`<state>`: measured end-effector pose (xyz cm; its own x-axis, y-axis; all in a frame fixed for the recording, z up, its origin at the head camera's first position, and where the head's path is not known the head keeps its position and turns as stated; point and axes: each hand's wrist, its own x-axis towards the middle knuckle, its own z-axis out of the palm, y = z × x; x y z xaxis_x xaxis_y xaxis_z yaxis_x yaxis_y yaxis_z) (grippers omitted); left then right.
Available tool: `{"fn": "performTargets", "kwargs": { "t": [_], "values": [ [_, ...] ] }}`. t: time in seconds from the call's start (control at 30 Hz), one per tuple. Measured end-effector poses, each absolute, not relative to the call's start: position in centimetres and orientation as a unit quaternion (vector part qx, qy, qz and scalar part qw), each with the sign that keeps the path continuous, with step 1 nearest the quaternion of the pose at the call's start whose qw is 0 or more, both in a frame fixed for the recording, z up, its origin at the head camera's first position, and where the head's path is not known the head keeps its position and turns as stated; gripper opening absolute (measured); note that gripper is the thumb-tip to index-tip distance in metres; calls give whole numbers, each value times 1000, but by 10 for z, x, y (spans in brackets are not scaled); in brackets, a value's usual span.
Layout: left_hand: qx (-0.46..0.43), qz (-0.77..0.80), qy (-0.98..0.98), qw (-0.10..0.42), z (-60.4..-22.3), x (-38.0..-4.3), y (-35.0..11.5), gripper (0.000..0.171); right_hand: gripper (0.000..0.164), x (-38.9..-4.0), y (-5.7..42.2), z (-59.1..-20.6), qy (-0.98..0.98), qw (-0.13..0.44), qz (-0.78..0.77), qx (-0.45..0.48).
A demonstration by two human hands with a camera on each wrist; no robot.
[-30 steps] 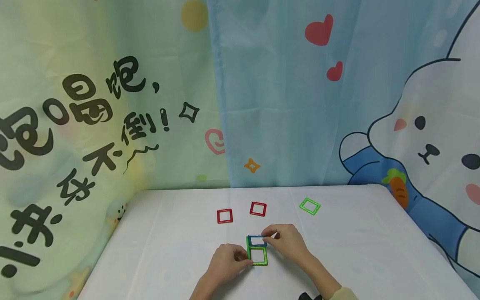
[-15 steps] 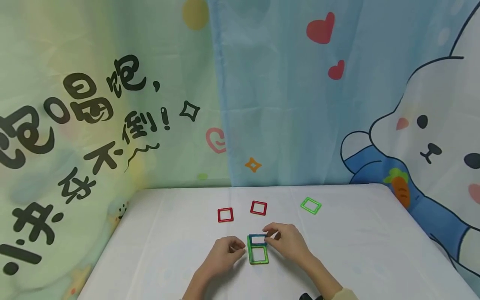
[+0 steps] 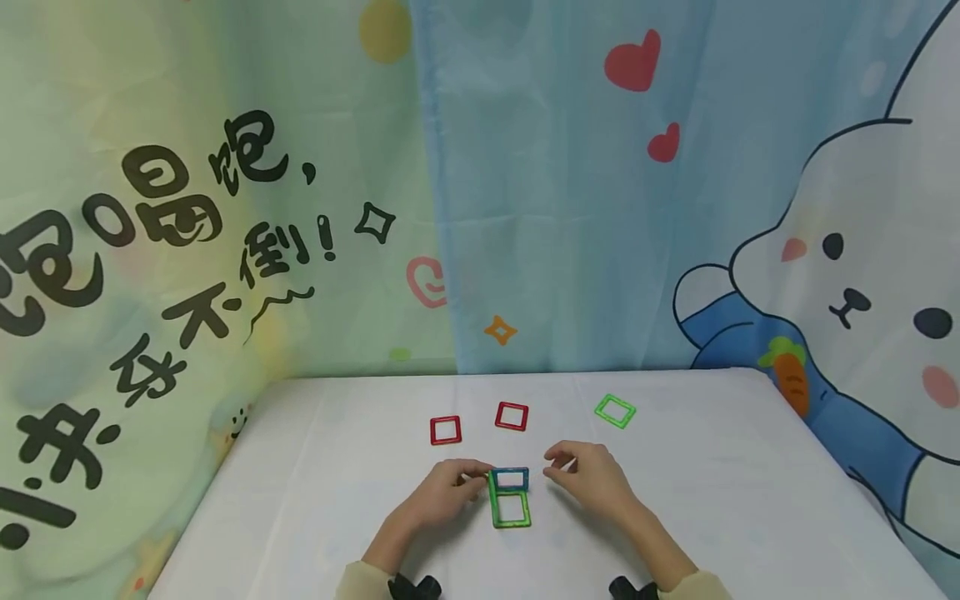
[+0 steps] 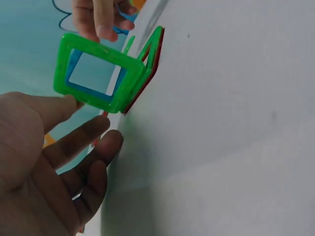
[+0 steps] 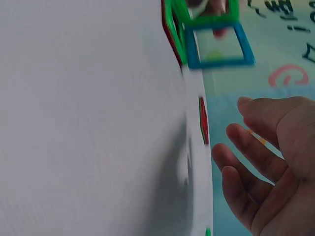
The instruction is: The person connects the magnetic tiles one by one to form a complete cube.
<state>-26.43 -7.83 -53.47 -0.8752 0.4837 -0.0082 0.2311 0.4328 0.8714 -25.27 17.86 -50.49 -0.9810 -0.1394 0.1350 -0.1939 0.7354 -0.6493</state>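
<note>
Square plastic frame tiles stand joined in the middle of the table: an upright green tile (image 4: pixel 93 46) on the left, an upright blue tile (image 3: pixel 512 487) at the back, and a green square (image 3: pixel 512 524) low at the front. Red edging (image 4: pixel 156 59) shows beneath them in the left wrist view. My left hand (image 3: pixel 442 493) pinches the edge of the upright green tile between thumb and index finger, its other fingers loosely bent. To the right of the blue tile, my right hand (image 3: pixel 591 479) holds nothing, fingers relaxed and apart from the tiles.
Two red square frames (image 3: pixel 446 442) (image 3: pixel 512 427) lie flat behind the joined tiles. Farther right is a loose green frame (image 3: pixel 616 422). A printed curtain (image 3: pixel 555 250) hangs behind the white table (image 3: pixel 337 467).
My left hand let go at the front corner, moved up and away, then came to the back left edge of the green tile. My right hand released the blue tile and drew right.
</note>
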Motion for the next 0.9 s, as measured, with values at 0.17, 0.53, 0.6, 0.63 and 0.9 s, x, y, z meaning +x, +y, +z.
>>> {"fn": "performTargets", "kwargs": {
  "t": [0.17,0.53,0.6,0.63,0.9],
  "values": [
    [226,470,844,126,-534,-266,-86,22,13,-266,206,-501,-936,56,336,90],
    [225,478,840,123,-534,-272,-84,33,33,-302,264,-485,-962,46,267,41],
    [236,475,836,138,-532,-277,-82,33,39,-309,270,-484,-965,35,260,27],
    [240,474,834,147,-530,-279,-82,33,42,-313,273,-485,-966,29,257,20],
    [236,487,819,192,-523,-285,-85,27,58,-335,292,-498,-968,-16,249,-25]
  ]
}}
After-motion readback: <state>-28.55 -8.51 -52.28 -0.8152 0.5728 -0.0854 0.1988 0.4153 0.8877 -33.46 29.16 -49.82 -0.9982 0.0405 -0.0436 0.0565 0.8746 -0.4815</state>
